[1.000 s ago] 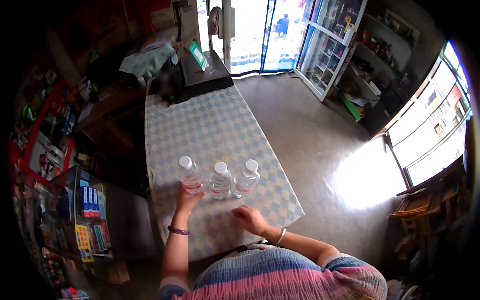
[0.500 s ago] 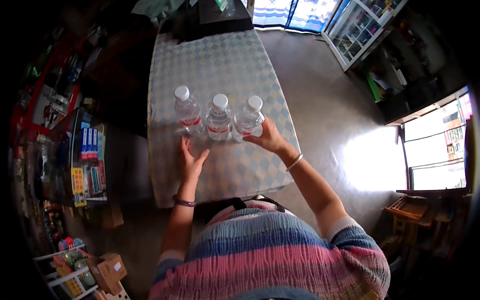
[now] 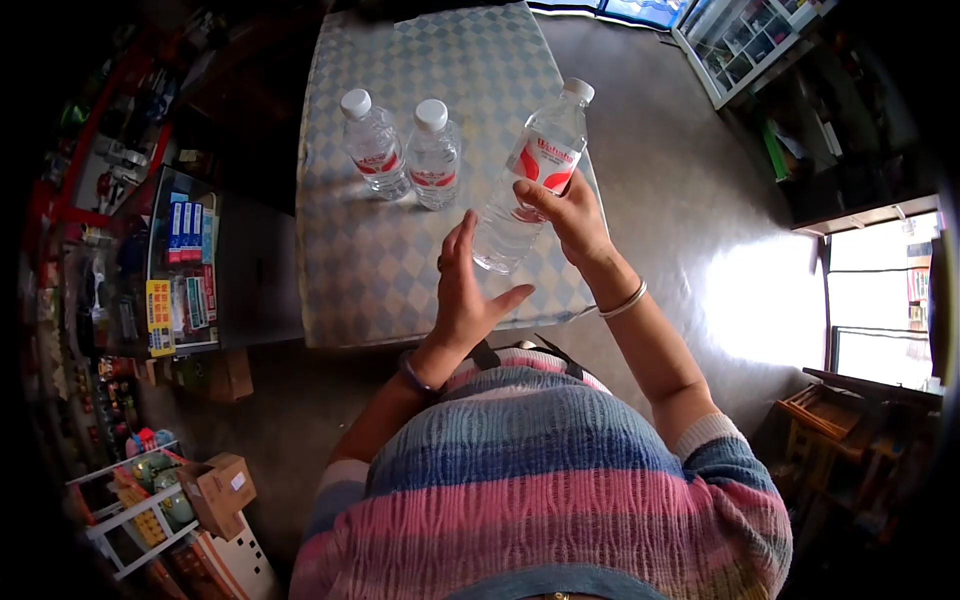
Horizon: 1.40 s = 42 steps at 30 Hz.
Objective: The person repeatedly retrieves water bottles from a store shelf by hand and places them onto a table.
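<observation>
My right hand (image 3: 572,218) is wrapped round a clear plastic water bottle (image 3: 516,205) with a white cap and a red-and-white label. The bottle is raised and tilted, its cap leaning away to the right. Just left of its base, my left hand (image 3: 468,283) is open, thumb and fingers apart, its palm facing the bottle. Whether the fingertips touch the bottle, I cannot tell. Two similar bottles stand upright side by side farther off: a left bottle (image 3: 375,150) and a middle bottle (image 3: 433,160).
A table (image 3: 350,290) with a blue-and-cream checked cover lies before me. Packed shelves and a glass display case (image 3: 185,270) stand at left. A cardboard box (image 3: 222,490) rests on a white rack at lower left. Bare floor (image 3: 680,190) runs along the right.
My right hand has lifted the right-hand bottle off the table and brought it closer, tilted. My left hand has moved right, from below the left bottle to beside the held bottle's base.
</observation>
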Available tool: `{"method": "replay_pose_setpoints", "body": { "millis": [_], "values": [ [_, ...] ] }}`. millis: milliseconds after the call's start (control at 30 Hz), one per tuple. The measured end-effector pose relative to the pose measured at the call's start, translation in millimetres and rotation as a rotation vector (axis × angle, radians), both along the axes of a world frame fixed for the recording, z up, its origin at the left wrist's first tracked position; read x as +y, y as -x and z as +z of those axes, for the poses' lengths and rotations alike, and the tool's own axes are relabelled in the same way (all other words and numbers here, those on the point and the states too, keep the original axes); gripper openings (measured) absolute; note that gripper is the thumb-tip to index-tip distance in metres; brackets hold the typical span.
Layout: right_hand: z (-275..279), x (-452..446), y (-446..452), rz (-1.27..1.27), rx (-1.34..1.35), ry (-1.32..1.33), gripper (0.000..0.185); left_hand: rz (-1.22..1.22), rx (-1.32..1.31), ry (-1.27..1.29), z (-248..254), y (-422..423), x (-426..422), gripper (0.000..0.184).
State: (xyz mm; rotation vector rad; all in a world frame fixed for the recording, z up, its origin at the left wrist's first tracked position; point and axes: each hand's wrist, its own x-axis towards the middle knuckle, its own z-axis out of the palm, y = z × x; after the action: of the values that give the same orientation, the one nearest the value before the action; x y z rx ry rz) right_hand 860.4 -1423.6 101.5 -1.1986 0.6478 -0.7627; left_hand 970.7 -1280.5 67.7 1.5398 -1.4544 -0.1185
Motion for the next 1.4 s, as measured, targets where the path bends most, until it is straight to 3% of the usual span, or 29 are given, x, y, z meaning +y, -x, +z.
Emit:
{"method": "replay_pose_setpoints", "body": {
  "millis": [267,567,733,867,1067,1267,1400],
  "values": [
    [21,11,12,-0.08,-0.072,0.042,0.035,-0.015,0.086,-0.002,16,22,-7,0.094],
    [21,4,14,0.016,-0.007,0.0,0.031,-0.102,0.267,-0.038,15,18,-6,0.09],
    [-12,-15,1,-0.135,0.122,0.257,0.05,-0.086,0.114,-0.057,-20,12,-11,0.086],
    [-17,-22,-9,-0.276,0.353,0.635,0.069,-0.163,0.434,-0.178,-58,4,-12,0.079],
    [-47,-34,-39,-0.248,0.38,0.63,0.068,-0.194,0.555,-0.154,-92,-20,-37,0.077],
    [-51,-30,-48,-0.213,0.305,0.663,0.067,-0.163,0.707,-0.198,-86,-25,-55,0.076],
    [-56,-35,-47,-0.169,0.266,0.659,0.064,-0.151,0.646,-0.17,-92,-24,-53,0.079]
  ]
}}
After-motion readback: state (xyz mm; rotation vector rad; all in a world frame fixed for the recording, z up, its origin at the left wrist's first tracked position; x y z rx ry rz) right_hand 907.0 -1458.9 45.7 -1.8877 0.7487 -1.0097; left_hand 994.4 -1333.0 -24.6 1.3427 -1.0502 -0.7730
